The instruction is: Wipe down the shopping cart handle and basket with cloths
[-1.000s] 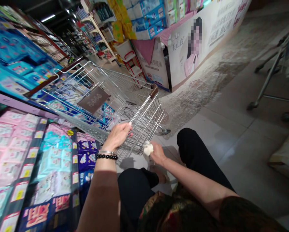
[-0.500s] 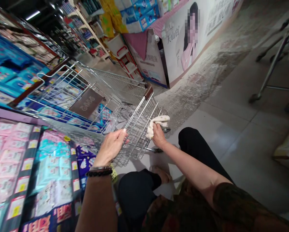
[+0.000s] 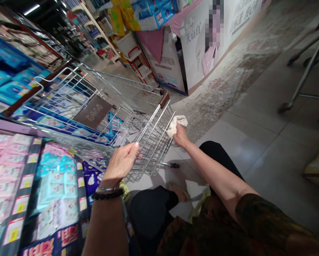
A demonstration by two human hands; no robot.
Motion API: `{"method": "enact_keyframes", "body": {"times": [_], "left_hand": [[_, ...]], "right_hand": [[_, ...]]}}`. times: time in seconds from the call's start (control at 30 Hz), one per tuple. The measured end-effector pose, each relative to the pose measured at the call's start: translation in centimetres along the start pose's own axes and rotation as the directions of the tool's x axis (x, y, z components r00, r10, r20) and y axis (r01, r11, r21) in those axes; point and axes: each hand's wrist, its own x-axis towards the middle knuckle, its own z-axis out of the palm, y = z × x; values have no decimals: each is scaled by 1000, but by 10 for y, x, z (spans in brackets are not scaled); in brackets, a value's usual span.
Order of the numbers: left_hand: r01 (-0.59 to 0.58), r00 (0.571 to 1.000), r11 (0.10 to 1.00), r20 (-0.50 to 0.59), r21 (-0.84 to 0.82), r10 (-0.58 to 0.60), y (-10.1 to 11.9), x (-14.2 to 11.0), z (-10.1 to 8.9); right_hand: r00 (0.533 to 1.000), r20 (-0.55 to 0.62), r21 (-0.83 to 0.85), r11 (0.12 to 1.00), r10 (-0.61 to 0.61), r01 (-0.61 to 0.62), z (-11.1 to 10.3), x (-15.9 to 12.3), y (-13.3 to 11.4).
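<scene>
Wiping in hand: the right hand (image 3: pixel 181 136), centre frame, is clenched on a white cloth (image 3: pixel 176 123) pressed against the end wires of the shopping cart (image 3: pixel 148 142). The left hand (image 3: pixel 122 160), lower centre, is closed over a cart wire and steadies it. Next stroke likely calls for keeping that brace. The cart's wheels are mostly hidden; the contents of its basket are hard to make out.
</scene>
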Motion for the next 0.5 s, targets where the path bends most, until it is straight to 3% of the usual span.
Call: {"method": "enact_keyframes", "body": {"times": [0.17, 0.37, 0.5], "left_hand": [[11, 1000, 1000, -12, 11, -11, 0, -1, 0], [5, 1000, 1000, -14, 15, -5, 0, 0, 0], [-7, 1000, 1000, -19, 14, 7, 1, -1, 1]], "right_hand": [[998, -34, 41, 998, -46, 47, 23, -32, -34], [977, 169, -26, 991, 133, -131, 42, -101, -47], [970, 242, 32, 999, 16, -24, 54, -151, -73]]}}
